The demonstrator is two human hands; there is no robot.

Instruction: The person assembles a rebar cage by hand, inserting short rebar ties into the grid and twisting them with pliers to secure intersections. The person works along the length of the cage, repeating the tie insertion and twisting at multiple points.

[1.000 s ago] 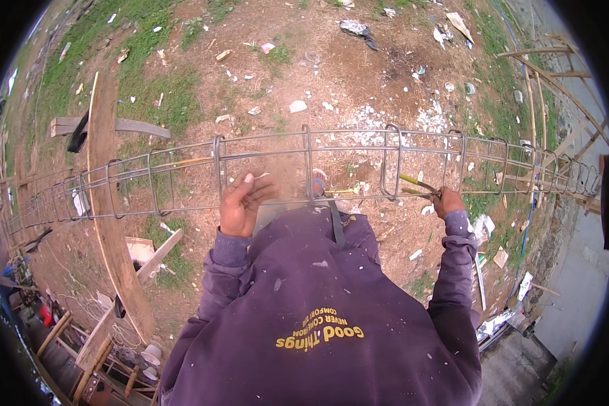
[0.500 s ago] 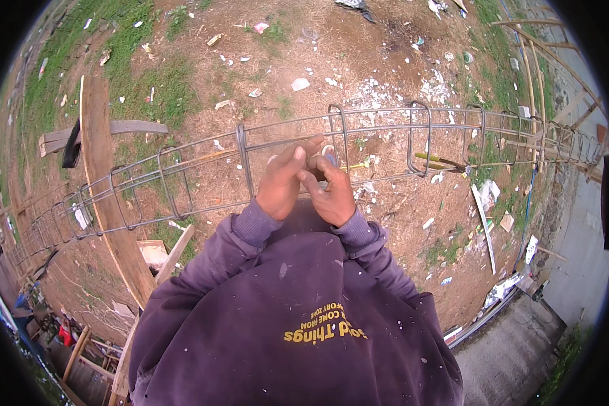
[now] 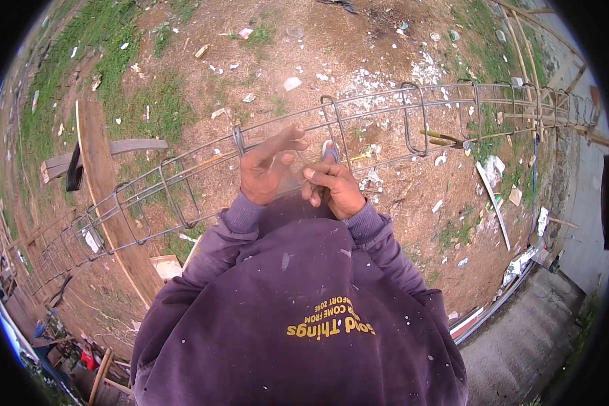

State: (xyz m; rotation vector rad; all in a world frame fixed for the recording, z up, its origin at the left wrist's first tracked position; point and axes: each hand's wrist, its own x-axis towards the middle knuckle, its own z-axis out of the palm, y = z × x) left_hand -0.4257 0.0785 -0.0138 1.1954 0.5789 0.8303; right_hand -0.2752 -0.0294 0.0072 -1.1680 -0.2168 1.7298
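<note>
Bare dirt yard strewn with litter – a long rebar cage (image 3: 358, 115) runs across it, the work being wire-tying at its stirrups.

A wooden plank (image 3: 105, 196) lies under the cage's left part. Both hands meet just in front of the cage: the left hand (image 3: 267, 169) half open, fingers spread, the right hand (image 3: 331, 186) pinched on what looks like thin tie wire (image 3: 287, 181) – judged the readying step; next calls for looping it round a bar joint.

Head view — single fisheye, worn on the head, facing steeply down past the purple sweatshirt (image 3: 298, 304) to a rebar cage (image 3: 399, 118) and littered ground (image 3: 358, 47); hands close, edges bending toward the rim.
</note>
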